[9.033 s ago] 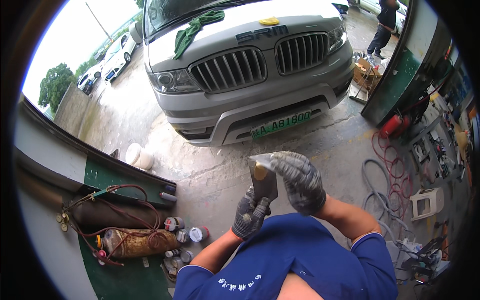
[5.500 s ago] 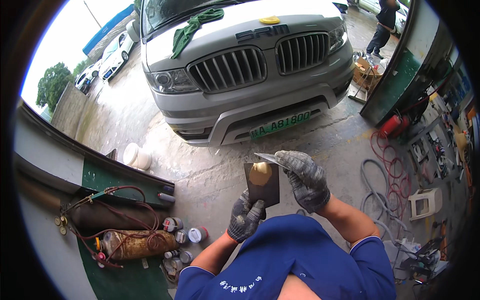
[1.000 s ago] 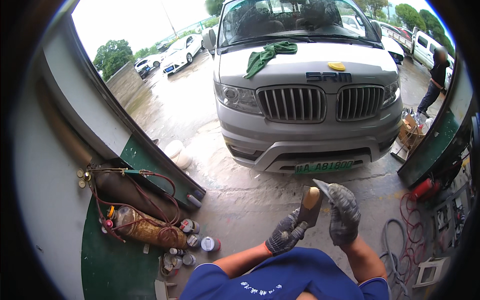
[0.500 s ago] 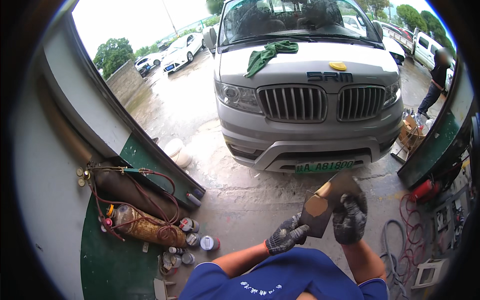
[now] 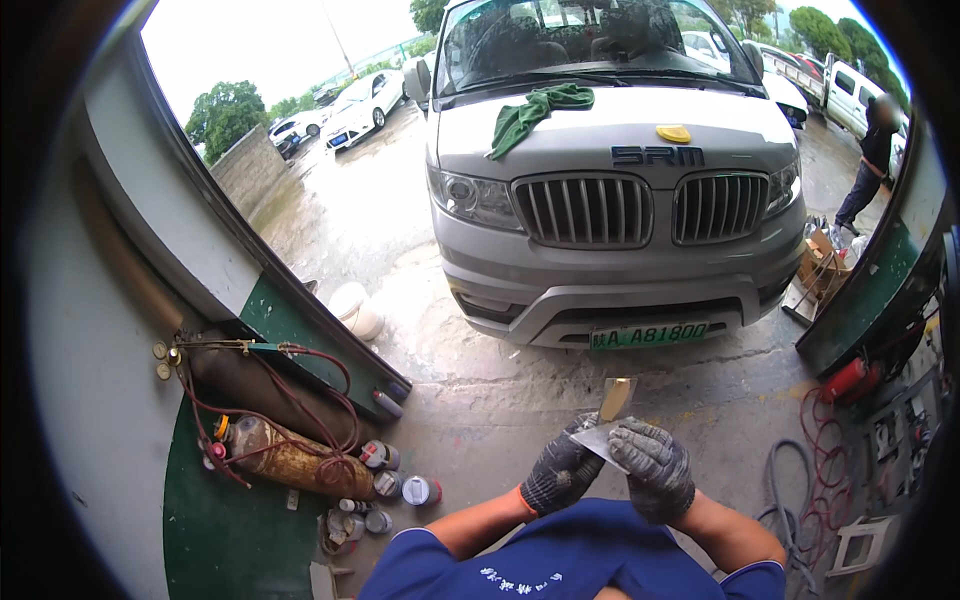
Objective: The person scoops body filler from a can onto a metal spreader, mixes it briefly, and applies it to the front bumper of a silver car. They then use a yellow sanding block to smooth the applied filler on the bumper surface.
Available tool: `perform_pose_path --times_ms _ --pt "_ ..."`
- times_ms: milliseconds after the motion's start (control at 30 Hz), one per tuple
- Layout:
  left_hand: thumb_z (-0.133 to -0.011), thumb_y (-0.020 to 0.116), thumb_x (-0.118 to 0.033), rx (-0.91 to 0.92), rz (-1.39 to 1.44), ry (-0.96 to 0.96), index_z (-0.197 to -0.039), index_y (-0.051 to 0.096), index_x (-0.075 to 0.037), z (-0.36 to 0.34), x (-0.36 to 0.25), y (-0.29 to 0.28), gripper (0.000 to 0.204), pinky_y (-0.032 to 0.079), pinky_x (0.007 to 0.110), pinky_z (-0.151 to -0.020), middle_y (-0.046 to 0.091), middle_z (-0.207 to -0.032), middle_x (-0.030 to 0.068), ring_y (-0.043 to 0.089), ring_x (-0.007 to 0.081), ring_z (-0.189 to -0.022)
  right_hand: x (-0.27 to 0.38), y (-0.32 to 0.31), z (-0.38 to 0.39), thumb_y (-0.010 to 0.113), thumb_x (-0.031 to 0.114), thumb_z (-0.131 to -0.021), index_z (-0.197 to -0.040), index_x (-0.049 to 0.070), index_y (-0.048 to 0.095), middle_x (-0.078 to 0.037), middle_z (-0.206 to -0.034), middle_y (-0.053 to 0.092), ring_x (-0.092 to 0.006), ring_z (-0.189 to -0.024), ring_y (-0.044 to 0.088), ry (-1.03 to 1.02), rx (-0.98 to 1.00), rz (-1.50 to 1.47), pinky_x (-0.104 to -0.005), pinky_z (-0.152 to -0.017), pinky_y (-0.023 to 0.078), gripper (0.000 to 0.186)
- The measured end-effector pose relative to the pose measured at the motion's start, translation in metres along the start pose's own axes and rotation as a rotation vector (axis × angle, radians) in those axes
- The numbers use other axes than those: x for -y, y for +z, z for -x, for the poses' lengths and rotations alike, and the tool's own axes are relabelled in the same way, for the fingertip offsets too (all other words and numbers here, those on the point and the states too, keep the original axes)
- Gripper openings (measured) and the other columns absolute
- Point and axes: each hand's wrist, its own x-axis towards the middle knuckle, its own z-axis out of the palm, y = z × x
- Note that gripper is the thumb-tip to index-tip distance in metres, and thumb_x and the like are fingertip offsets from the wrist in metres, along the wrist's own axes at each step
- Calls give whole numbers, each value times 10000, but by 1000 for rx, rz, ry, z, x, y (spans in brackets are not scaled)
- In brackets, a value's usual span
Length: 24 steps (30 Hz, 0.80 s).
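In front of my chest, both gloved hands are close together. My left hand (image 5: 562,472), in a worn grey-black knit glove, is closed around a narrow-looking board with tan putty (image 5: 617,399) that sticks up beyond the fingers. Most of this board is hidden. My right hand (image 5: 657,470), gloved likewise, is closed on a thin flat putty spreader (image 5: 598,440) that looks pale grey in the light. Its edge reaches across to the left glove, in front of the board; whether the two tools touch, I cannot tell.
A white and grey van (image 5: 600,270) faces me, with a green cloth (image 5: 540,112) and a yellow pad (image 5: 673,133) on its hood. Gas cylinders (image 5: 290,455), hoses and several cans (image 5: 420,490) stand left. More hoses (image 5: 820,470) lie right; a person (image 5: 868,165) stands outside.
The spreader has come down and left from above the board and now lies across between my hands. The board has tilted, so its wide putty-covered face shows less. Both hands are closer together.
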Motion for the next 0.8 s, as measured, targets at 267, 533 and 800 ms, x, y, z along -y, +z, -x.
perform_pose_path --times_ms 267,533,800 --pt "-985 557 -166 189 725 -570 -1270 505 -32 5 3 1 318 418 242 -602 501 -772 -20 443 69 -651 -12 -5 -15 542 -13 -953 -1338 36 542 -73 -1217 623 -154 -1049 601 771 -602 -1230 -319 -905 515 388" --pt "-954 549 -68 99 159 -233 -1352 484 -14 2 -2 11 407 477 360 -820 599 -1056 105 563 226 -933 -1 -8 -31 603 -41 -832 -1181 28 649 -173 -1171 646 -377 -1107 612 31 -147 145 -473 -974 490 359" --pt "-990 545 -126 31 323 -332 -1220 535 -24 2 -1 -4 252 481 281 -675 567 -894 28 543 109 -721 -13 -12 -7 601 -43 -838 -1204 39 632 -149 -1144 657 -301 -1042 638 187 -147 -178 -413 -918 515 376"
